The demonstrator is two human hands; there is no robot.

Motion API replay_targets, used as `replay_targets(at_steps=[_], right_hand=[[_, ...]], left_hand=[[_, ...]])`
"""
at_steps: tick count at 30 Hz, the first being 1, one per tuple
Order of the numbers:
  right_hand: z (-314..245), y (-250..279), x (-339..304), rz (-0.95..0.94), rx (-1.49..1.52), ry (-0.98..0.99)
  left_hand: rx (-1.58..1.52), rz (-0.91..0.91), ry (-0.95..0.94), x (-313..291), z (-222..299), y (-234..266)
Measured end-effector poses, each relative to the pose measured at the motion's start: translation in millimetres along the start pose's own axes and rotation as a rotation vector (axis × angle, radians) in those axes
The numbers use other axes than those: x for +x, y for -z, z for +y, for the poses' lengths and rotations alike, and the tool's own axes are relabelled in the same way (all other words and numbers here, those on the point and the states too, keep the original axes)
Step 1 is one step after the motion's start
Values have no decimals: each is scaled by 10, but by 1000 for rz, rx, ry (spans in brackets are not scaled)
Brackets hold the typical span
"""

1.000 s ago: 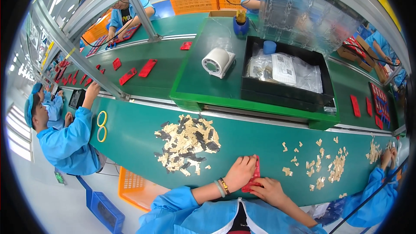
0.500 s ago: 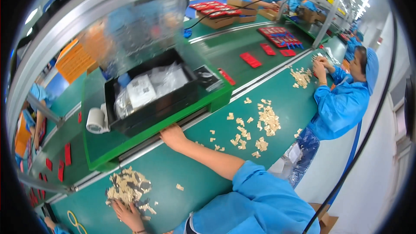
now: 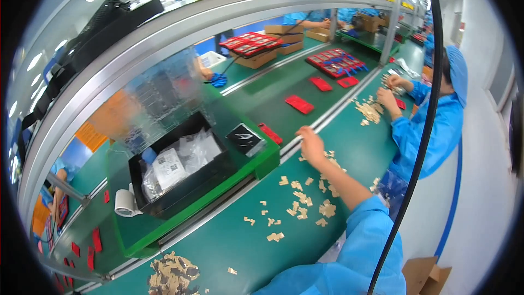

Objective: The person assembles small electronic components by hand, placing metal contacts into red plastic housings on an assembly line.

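Observation:
My right hand [image 3: 311, 146] reaches forward over the metal rail [image 3: 327, 122] between the green table and the conveyor. Its fingers point toward the belt, partly stretched out, and nothing shows in them. Nearest to them on the belt side is a narrow red piece [image 3: 270, 133], apart from the hand. Under and beside my right forearm lie scattered small beige pieces [image 3: 299, 202] on the table. A denser pile of beige and dark pieces [image 3: 172, 274] sits at the lower left. My left hand is out of the picture.
A green-edged shelf [image 3: 218, 207] carries a black bin [image 3: 180, 196] of plastic bags and a white roll [image 3: 125, 203]. Red pieces [image 3: 299, 104] and a full red tray [image 3: 335, 63] lie on the conveyor [image 3: 256, 101]. At right a co-worker [image 3: 431, 125] handles small pieces. A black cable [image 3: 428, 104] hangs close.
My right hand has left the shelf's front edge and moved right and forward to the rail. My left hand, earlier on the pile, is out of view. The view has shifted.

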State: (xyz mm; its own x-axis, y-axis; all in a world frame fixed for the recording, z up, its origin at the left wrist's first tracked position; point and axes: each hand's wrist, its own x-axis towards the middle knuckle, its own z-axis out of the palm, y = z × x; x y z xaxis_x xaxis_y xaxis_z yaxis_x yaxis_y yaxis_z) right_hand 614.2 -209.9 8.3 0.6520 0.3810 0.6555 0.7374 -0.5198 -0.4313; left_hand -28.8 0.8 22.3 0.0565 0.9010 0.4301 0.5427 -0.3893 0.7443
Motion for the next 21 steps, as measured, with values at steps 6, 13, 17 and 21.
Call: replay_targets(at_steps=[6,13,17,21], right_hand=[[555,-418,596,-24,-382,7],[777,-553,554,53,-566,76],[122,-125,151,-35,-313,136],[-972,590,-460,216,197,216]], left_hand=[[-312,-90,486,-96,-528,195],[104,-54,170,73,72,94],[-287,141,63,94,267,46],[-575,-185,460,33,648,-74]])
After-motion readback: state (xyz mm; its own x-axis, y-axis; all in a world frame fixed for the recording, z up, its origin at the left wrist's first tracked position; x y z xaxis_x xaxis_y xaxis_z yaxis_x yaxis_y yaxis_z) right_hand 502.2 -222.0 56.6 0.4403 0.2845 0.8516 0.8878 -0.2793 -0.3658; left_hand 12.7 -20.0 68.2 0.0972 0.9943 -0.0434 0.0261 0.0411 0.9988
